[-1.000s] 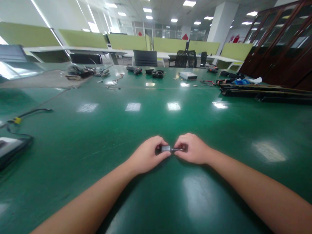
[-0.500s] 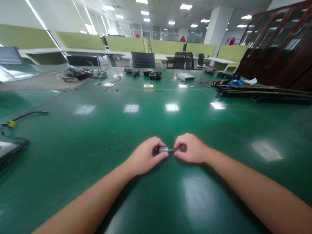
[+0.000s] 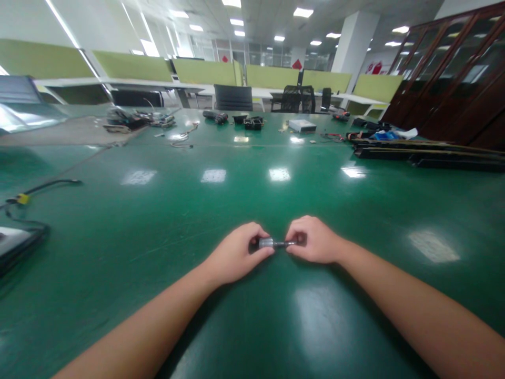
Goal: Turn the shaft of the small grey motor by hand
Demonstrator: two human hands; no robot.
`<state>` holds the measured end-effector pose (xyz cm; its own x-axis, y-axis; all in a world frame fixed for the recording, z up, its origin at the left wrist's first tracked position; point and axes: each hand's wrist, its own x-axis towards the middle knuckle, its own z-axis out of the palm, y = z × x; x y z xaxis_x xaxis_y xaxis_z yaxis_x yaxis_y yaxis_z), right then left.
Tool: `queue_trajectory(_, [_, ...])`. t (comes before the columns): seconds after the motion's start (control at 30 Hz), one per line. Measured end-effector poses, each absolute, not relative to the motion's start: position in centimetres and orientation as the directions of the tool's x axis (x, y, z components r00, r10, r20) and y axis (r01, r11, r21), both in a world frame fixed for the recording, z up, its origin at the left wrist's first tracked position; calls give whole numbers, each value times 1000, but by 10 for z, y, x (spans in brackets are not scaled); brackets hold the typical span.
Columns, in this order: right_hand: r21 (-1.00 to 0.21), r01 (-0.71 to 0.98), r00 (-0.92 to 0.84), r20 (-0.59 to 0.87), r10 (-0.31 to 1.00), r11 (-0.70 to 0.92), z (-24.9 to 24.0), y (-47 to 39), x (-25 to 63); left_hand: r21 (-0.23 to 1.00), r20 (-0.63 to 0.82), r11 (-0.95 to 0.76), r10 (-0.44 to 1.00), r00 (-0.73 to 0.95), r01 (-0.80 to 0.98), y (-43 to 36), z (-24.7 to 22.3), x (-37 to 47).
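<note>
A small screwdriver-like tool point(image 3: 266, 242) lies level between my hands, just above or on the green table point(image 3: 252, 195). Its thick end is a see-through grey cylinder, and a thin dark shaft point(image 3: 279, 244) points right. My left hand point(image 3: 239, 252) is closed around the cylinder, with thumb and forefinger pinching it. My right hand point(image 3: 313, 241) pinches the shaft's far end between thumb and curled fingers. That tip is mostly hidden by the fingers. A short stretch of dark shaft shows between the two hands.
Black cables point(image 3: 43, 185) and a grey-and-black device point(image 3: 16, 245) lie at the left. Long black bars point(image 3: 418, 152) are stacked at the far right. A flat silver box point(image 3: 302, 125) and black parts point(image 3: 252, 122) sit along the far edge.
My right hand has shifted slightly right, so a little more of the shaft shows between the hands. My left hand stays nearly still, holding the cylinder.
</note>
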<state>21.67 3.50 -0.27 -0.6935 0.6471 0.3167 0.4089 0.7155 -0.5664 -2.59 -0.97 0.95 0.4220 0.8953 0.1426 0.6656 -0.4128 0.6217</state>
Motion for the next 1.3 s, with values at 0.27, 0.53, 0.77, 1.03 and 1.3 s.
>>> queue_trajectory(0.27, [-570,445,-695,266,668,691,-3,39,224,622,129,-403,898,420,671,-9,9,-28])
queue_trajectory(0.53, [-563,462,-699,244,672,685,-4,42,227,628,122,-395,901,416,671,-8,7,-30])
queue_trajectory(0.77, [-551,476,-695,242,677,685,-1,42,229,627,122,-400,898,422,669,-9,9,-30])
queue_trajectory(1.03, [-591,455,-677,256,690,665,-4,40,222,618,129,-406,897,423,673,-8,8,-28])
queue_trajectory(1.3, [-589,407,-705,283,650,698,-4,28,198,596,164,-450,879,447,665,-7,8,-23])
